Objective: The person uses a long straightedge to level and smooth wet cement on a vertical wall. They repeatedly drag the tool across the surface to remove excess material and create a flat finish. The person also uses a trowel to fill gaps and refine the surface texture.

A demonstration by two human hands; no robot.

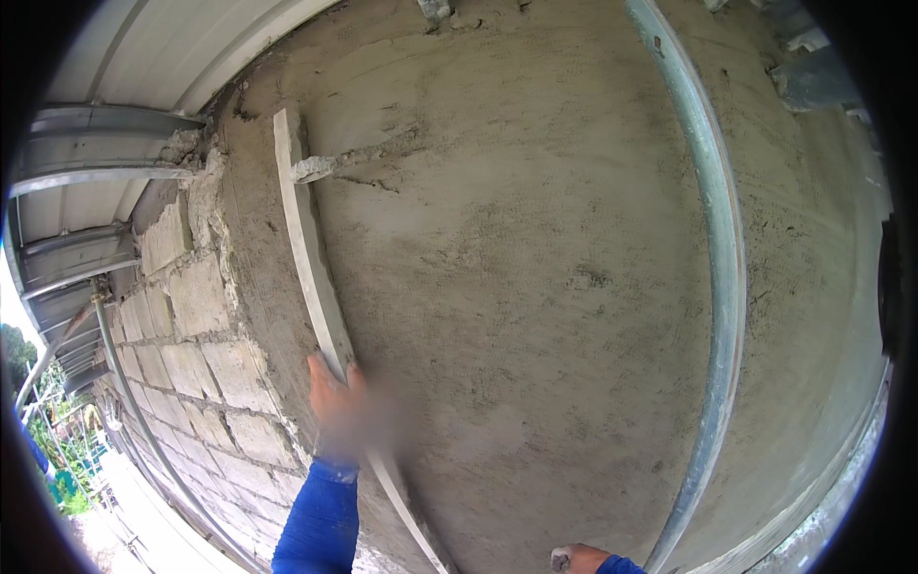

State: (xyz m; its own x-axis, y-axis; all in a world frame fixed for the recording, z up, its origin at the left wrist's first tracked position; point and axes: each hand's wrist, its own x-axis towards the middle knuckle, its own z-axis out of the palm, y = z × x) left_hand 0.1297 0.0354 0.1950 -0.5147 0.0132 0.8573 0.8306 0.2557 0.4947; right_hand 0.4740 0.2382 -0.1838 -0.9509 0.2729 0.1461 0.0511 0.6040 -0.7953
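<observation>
A long pale straightedge (311, 263) stands steeply slanted against the grey plastered wall (535, 277). My left hand (337, 394) is wrapped around it at about mid-length; a blur covers part of the hand and the bar below it. Near the bar's top, a rough mortar-crusted stub (314, 169) sticks out beside its edge. At the bottom of the view my right hand (583, 558) is closed, with a small grey end showing at its left side. What that end belongs to is cut off by the frame. Blue sleeves cover both forearms.
A galvanized pole (719, 258) runs upright in front of the wall on the right. Bare blockwork (206, 383) begins left of the plaster edge. Metal roof sheeting (182, 48) hangs overhead at upper left, with thin scaffold pipes (143, 402) below.
</observation>
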